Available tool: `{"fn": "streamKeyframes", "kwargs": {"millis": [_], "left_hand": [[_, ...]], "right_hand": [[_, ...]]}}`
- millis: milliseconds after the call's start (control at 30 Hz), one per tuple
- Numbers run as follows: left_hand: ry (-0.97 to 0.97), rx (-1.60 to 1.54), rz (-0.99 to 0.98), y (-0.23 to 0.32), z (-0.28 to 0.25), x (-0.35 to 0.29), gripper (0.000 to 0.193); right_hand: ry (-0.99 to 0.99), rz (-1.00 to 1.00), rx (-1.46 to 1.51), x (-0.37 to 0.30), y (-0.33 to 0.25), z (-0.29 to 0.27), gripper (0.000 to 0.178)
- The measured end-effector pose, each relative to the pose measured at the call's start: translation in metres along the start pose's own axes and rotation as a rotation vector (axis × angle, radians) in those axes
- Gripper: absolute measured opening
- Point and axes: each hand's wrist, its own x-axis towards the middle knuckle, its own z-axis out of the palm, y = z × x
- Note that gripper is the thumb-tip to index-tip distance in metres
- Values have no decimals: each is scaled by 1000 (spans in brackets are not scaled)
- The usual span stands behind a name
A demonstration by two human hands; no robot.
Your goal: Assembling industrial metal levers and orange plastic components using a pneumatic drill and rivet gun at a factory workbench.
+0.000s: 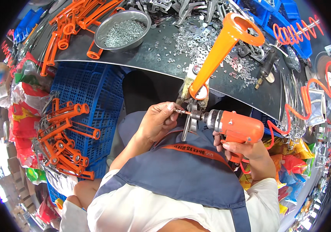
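Centrally in the frame, a small metal piece point(179, 111) is pinched by the left hand point(159, 120) at the tip of an orange drill point(239, 127), gripped by the right hand point(247, 150); through slippage, the left hand could be nicked.

This is a workshop. Loose metal parts point(190, 40) cover much of the table point(148, 58), a blue crate point(74, 83) stands below its near edge, and a drill point(241, 127) is in front of it.

Orange drill point(239, 126), pointing left
I see it right of centre, near side, a small metal piece point(179, 111) at its tip.
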Motion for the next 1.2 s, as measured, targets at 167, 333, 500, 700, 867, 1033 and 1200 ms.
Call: {"fn": "streamKeyframes", "kwargs": {"millis": [167,333,500,700,867,1033,1200], "left_hand": [[-49,209,144,-1,-5,1,36],[27,274,168,-5,-1,0,39],[145,375,26,-10,-1,-1,45],[155,346,21,-10,7,0,53],[141,333,31,-10,4,1,45],[39,288,49,-5,2,0,35],[99,174,72,1,4,5,31]], "right_hand": [[51,-10,2,2,1,3,47],[54,8,-15,2,-3,2,44],[-16,-37,-174,1,2,-3,31],[-25,-60,-209,0,4,-5,28],[0,-46,-151,0,5,-2,29],[-2,-21,-68,2,6,0,33],[95,-44,14,2,9,3,42]]}}
